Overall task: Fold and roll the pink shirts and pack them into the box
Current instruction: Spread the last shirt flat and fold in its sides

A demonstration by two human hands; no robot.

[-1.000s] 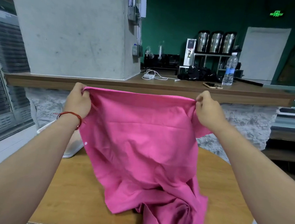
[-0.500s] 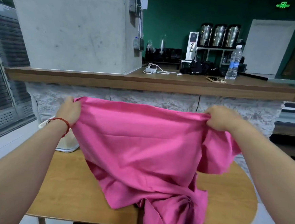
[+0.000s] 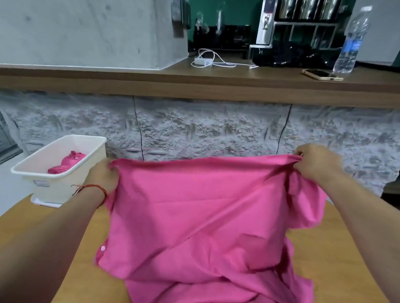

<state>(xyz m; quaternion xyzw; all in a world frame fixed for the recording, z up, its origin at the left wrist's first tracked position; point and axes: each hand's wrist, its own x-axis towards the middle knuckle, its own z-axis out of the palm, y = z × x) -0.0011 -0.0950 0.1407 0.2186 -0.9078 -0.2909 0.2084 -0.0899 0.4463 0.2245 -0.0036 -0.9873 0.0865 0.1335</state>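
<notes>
l hand (image 3: 102, 173): fingers curled, pinching the shirt's top edge at one corner, just beside the box (image 3: 55, 183); red string on the wrist.
r hand (image 3: 315, 164): pinched the same edge at the other corner, well away from the box and a bit higher than the l.
pink shirt (image 3: 200, 223): stretched btwn both hands, upper part held off the table (image 3: 44, 234), lower part bunched on the wood on the side away from the box; a button showed on its box-side edge.
box: white, open top; one rolled shirt (image 3: 67, 165) lay inside w/ room left next to it.
step (my guess): spreading the shirt flat before the 1st fold; one roll packed, so partly done.
risk 1: the bunched lower half could go down w/ creases trapped, giving a crooked fold and a lumpy roll that fits badly in the box.
risk 2: r corner sat higher than l, so the edge might land skewed.
risk 3: l forearm was close to the box, which sat by the table rim; a nudge could shove it off.
rest: beyond the box, a wood counter (image 3: 223, 86) w/ charger, phone, water bottle.
</notes>
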